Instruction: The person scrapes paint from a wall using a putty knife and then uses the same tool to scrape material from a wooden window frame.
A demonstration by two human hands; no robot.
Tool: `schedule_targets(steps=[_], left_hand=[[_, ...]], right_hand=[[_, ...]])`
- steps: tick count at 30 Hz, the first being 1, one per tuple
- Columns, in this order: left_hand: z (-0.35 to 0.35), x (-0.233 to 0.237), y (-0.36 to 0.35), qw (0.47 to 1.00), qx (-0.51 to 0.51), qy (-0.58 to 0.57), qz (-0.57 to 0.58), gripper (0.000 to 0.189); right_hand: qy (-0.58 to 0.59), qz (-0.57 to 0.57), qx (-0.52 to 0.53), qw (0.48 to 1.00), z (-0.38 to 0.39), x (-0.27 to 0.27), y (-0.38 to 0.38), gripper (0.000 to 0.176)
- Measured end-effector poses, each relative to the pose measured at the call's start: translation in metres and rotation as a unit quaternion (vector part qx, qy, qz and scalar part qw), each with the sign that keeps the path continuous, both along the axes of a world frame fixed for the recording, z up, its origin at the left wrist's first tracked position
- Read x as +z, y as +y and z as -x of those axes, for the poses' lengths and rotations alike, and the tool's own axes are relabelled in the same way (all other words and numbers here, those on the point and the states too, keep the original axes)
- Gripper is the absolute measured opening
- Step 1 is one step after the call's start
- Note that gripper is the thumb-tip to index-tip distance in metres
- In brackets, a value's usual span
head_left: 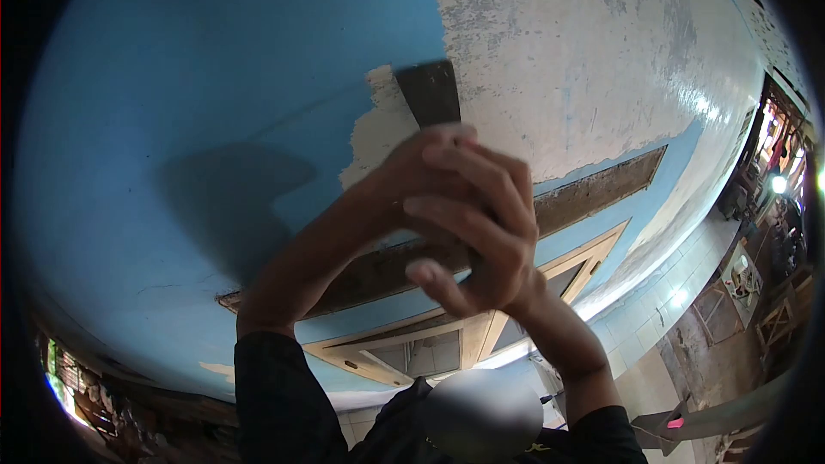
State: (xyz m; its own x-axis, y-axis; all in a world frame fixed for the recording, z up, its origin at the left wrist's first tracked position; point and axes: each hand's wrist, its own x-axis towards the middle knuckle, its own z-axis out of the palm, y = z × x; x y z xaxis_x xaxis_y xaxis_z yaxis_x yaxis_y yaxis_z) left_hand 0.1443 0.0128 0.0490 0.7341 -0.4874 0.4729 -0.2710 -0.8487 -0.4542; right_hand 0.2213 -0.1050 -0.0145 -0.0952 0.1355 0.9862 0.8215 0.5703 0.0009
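A flat paint scraper (432, 93) has its dark, wide blade against the wall, at the ragged line between blue paint (258, 34) and a bare whitish patch (559, 60). Behind the blade, my left hand (421, 148) is closed around the handle, which is hidden. My right hand (494, 223) overlaps the left, fingers bent round the same grip and thumb held apart lower down. Some of the left fingers are covered by it. The hands are slightly blurred.
Under my hands runs a recessed, dirty ledge (593, 193) above a wooden door frame (481, 335) with glass panes. A tiled floor (653, 314) and a small cluttered table (741, 279) lie far below right. A wooden beam (730, 412) crosses the lower right.
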Motion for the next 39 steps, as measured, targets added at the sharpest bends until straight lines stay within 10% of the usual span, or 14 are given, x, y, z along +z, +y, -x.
schedule_targets(steps=[26,39], left_hand=[[0.016,-0.02,0.0,0.992,0.056,0.011,0.117,0.019],[0.016,0.005,0.01,0.992,-0.038,-0.123,-0.002,0.025]], right_hand=[[-0.001,0.021,0.007,1.0,0.011,-0.003,-0.007,0.034],[0.006,-0.029,0.032,0.999,0.011,0.021,0.012,0.03]])
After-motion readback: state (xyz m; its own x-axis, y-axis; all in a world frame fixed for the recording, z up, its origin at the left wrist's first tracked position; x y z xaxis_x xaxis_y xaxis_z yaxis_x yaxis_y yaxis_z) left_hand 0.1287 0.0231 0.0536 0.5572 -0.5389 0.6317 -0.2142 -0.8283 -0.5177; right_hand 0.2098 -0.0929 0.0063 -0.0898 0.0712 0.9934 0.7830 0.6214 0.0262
